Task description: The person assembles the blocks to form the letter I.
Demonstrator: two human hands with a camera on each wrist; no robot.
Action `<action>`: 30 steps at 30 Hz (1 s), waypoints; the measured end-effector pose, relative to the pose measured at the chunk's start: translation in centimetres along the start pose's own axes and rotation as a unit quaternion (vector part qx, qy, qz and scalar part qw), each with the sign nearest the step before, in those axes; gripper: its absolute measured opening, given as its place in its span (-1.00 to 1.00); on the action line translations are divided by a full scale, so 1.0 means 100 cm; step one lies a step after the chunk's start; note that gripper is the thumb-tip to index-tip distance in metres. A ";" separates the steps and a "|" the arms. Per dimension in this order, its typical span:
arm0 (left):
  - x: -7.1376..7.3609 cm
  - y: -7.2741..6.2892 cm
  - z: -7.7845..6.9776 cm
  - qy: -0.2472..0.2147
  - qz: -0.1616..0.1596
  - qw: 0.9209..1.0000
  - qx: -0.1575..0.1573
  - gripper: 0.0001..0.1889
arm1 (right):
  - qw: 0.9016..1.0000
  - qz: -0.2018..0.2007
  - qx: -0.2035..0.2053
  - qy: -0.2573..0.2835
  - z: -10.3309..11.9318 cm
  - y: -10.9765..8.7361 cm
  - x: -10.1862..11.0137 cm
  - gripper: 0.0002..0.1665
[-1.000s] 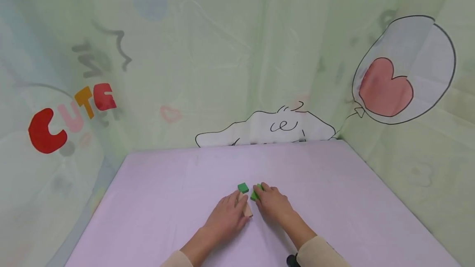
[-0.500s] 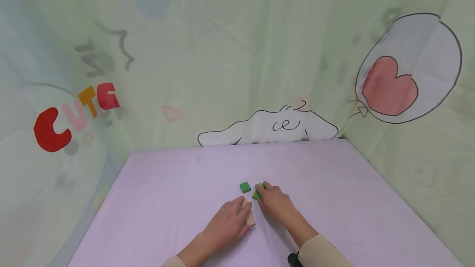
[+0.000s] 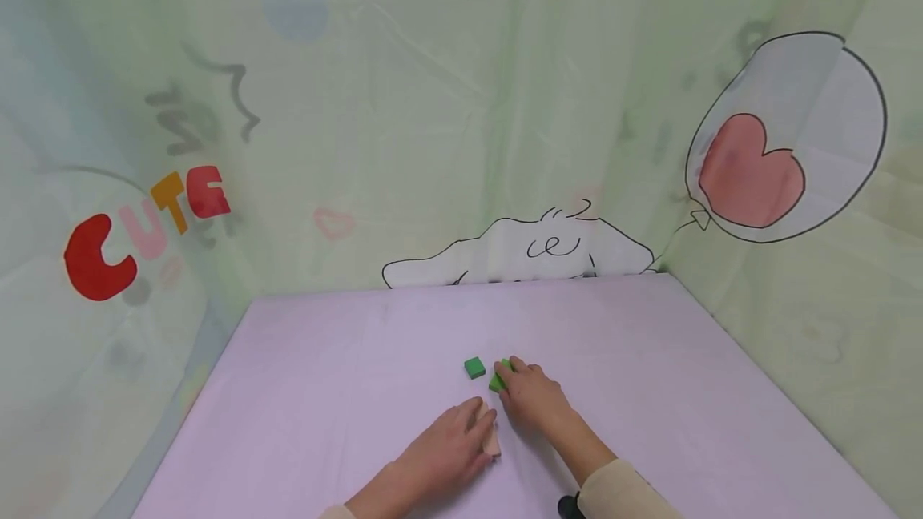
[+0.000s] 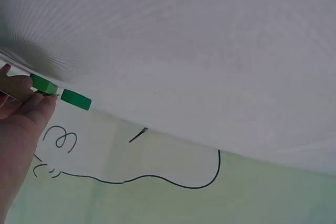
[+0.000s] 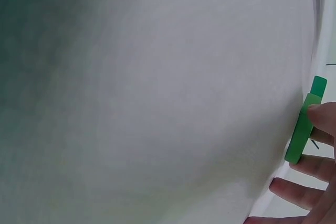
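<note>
My left hand (image 3: pixel 449 445) grips a pale wooden block (image 3: pixel 492 442) low over the table, its fingers over the block's far end and left side. Farther away, my right hand (image 3: pixel 534 396) pinches a light green block (image 3: pixel 497 383); in the right wrist view, its thumb and fingers lie along this long, flat piece (image 5: pixel 299 136). A small dark green block (image 3: pixel 474 368) lies alone on the table, just left of the light green one. In the left wrist view, the dark green block (image 4: pixel 76 99) shows beyond my left fingertips.
A pale purple cloth covers the table (image 3: pixel 346 359). Printed curtains (image 3: pixel 433 118) rise behind it and along both sides. A small black object (image 3: pixel 568 507) is by my right sleeve (image 3: pixel 623 491) at the near edge of the view.
My left hand has drawn the wooden block towards me and slightly right, away from the dark green block. My right hand and both green blocks have stayed nearly in place.
</note>
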State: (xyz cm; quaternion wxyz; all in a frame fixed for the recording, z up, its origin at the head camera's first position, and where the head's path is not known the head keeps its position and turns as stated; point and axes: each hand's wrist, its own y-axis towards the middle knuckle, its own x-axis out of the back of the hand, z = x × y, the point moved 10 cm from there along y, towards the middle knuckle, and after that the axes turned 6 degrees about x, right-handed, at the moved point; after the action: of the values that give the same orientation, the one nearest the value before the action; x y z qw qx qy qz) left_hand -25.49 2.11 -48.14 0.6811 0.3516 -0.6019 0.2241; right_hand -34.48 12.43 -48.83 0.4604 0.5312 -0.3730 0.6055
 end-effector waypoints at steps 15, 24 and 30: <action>-0.008 -0.004 -0.006 0.002 0.028 0.999 -0.020 -0.45 | 1.000 -0.007 0.006 -0.012 0.002 -0.002 0.001 -0.45; -0.019 -0.003 -0.003 -0.018 0.051 0.998 -0.014 -0.44 | 1.000 -0.011 0.011 -0.006 0.003 -0.002 0.001 -0.47; -0.021 -0.001 -0.003 -0.005 0.044 0.999 -0.019 -0.44 | 1.000 -0.009 0.008 -0.006 0.001 -0.001 -0.001 -0.46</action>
State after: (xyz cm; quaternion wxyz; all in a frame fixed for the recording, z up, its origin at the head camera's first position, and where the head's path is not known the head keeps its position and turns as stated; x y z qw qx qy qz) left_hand -25.60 2.55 -50.18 0.6738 0.3134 -0.6246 0.2404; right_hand -34.33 12.41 -48.89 0.4597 0.5414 -0.3662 0.6012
